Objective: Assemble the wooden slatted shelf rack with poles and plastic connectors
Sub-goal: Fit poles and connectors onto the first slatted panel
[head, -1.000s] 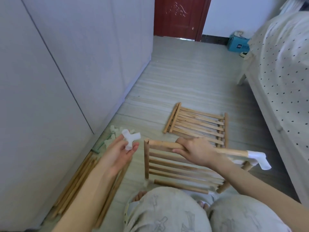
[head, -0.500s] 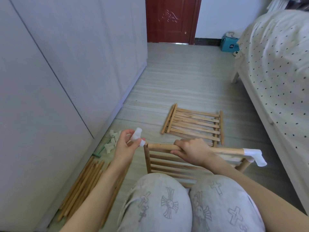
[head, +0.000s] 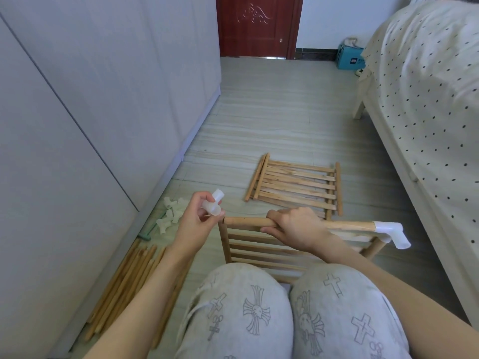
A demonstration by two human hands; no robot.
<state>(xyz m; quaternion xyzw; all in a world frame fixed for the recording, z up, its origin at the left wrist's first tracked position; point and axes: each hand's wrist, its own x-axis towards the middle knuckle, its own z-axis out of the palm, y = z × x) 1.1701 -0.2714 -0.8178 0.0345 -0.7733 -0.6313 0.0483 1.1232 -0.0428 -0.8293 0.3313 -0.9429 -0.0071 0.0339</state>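
Note:
My left hand (head: 198, 220) pinches a white plastic connector (head: 213, 203) just left of the bare left end of a wooden pole (head: 246, 222). My right hand (head: 295, 228) grips that pole near its middle. The pole runs along the far edge of a slatted shelf panel (head: 255, 248) resting against my knees. Another white connector (head: 391, 233) caps the pole's right end. A second slatted panel (head: 295, 186) lies flat on the floor beyond.
Loose white connectors (head: 171, 212) lie by the wardrobe (head: 77, 125) on the left. A bundle of spare poles (head: 124, 286) lies along its base. A bed (head: 427, 99) with a dotted cover stands to the right. A red door (head: 256, 24) and a teal box (head: 350, 58) are far back.
My left hand has carried the connector right, up to the pole's left end. My view has tilted, and my knees now cover the panel's near edge.

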